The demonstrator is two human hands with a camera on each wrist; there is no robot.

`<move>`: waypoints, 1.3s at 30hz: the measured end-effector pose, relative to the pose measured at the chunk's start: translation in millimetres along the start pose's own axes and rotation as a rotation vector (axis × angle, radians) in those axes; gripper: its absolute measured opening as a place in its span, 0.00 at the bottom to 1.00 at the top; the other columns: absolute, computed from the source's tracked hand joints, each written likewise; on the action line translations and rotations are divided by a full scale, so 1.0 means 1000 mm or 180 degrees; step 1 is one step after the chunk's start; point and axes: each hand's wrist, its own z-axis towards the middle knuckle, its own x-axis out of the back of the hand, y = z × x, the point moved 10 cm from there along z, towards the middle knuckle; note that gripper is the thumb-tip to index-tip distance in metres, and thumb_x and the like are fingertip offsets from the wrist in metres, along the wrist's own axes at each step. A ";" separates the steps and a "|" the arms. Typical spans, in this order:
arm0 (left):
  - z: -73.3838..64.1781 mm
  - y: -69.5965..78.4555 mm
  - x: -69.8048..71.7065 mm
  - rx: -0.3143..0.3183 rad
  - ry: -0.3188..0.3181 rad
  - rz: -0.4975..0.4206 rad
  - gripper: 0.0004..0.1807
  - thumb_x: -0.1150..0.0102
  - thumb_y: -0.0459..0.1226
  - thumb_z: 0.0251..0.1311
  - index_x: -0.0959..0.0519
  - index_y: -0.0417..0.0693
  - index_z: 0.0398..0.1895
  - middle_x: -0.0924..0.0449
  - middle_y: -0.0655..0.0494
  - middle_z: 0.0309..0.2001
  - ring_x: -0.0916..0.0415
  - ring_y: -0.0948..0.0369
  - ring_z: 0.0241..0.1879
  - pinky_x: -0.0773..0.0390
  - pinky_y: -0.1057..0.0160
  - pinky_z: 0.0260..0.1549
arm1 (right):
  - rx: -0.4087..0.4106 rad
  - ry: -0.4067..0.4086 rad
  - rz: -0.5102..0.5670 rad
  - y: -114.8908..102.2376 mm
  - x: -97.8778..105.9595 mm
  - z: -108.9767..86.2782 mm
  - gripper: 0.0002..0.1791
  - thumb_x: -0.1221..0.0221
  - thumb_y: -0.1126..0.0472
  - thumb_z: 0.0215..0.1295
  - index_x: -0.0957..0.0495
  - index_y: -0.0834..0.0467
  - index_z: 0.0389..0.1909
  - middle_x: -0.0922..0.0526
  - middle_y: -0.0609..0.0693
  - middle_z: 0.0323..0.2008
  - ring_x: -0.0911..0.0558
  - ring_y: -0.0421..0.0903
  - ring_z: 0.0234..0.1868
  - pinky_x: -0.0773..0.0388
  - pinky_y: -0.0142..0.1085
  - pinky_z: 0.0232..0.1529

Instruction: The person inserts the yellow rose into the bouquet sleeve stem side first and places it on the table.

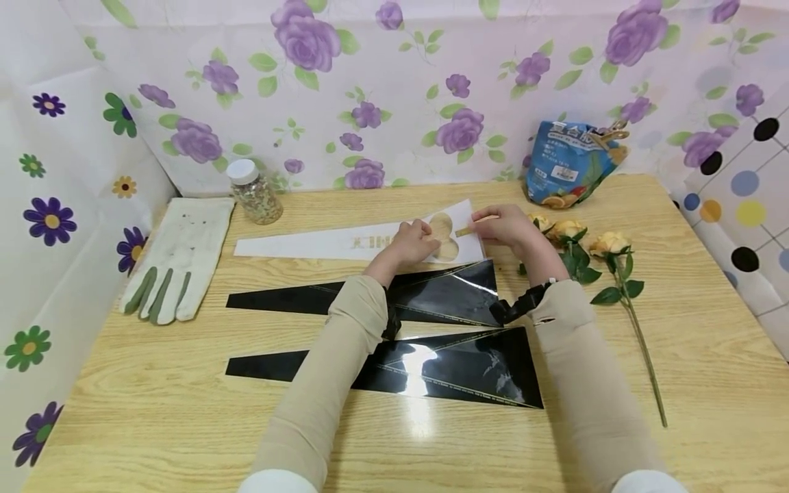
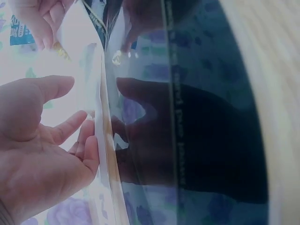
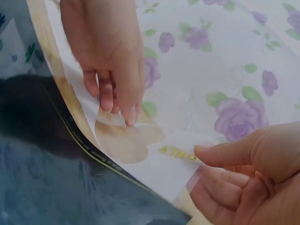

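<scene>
A white tapered flower sleeve (image 1: 296, 243) with gold lettering and a clear, rounded-lobed window (image 1: 441, 224) lies crosswise on the table, wide end to the right. My right hand (image 1: 507, 226) pinches its wide edge between thumb (image 3: 220, 154) and fingers. Over the window, my left hand (image 1: 409, 243) touches the sleeve with its fingertips, the fingers loosely bent and the thumb apart. Two glossy black flower sleeves lie nearer me: one (image 1: 456, 291) just below the white one, the other (image 1: 518, 359) closest to me. My forearms cover parts of the black sleeves.
Yellow roses (image 1: 610, 243) with green stems lie to the right, partly behind my right hand. A blue bag (image 1: 562, 164) with a clip stands at the back right. At the back left are a white-lidded jar (image 1: 259, 198) and a white-green glove (image 1: 188, 236).
</scene>
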 end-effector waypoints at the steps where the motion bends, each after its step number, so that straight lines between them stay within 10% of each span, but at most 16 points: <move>1: 0.000 0.000 -0.001 -0.0006 0.0004 0.0015 0.23 0.54 0.44 0.65 0.37 0.40 0.59 0.41 0.40 0.57 0.36 0.50 0.53 0.36 0.57 0.55 | 0.0071 0.0013 0.0032 -0.001 0.000 -0.001 0.21 0.47 0.61 0.68 0.31 0.63 0.59 0.30 0.59 0.56 0.23 0.48 0.49 0.27 0.43 0.54; 11: 0.000 -0.001 0.000 -0.0006 0.0048 0.0020 0.25 0.51 0.45 0.61 0.36 0.40 0.57 0.41 0.39 0.58 0.38 0.49 0.56 0.36 0.57 0.57 | 0.0397 0.0163 0.0628 -0.002 -0.002 0.002 0.24 0.45 0.62 0.67 0.35 0.56 0.63 0.26 0.59 0.56 0.22 0.42 0.45 0.25 0.32 0.41; 22: -0.002 0.005 -0.003 -0.0148 0.0113 0.0427 0.39 0.31 0.50 0.48 0.40 0.44 0.58 0.44 0.42 0.56 0.43 0.48 0.58 0.37 0.54 0.58 | 0.0384 0.0208 0.0479 0.002 0.003 0.002 0.26 0.47 0.61 0.68 0.39 0.53 0.67 0.27 0.59 0.58 0.25 0.50 0.54 0.27 0.43 0.53; 39: 0.010 0.017 -0.013 -0.0152 0.0119 -0.0315 0.31 0.66 0.59 0.68 0.34 0.38 0.47 0.34 0.39 0.49 0.34 0.51 0.43 0.33 0.61 0.37 | 0.0354 0.0338 0.0715 0.000 -0.020 0.005 0.22 0.44 0.61 0.66 0.29 0.55 0.61 0.21 0.57 0.53 0.20 0.42 0.44 0.25 0.29 0.34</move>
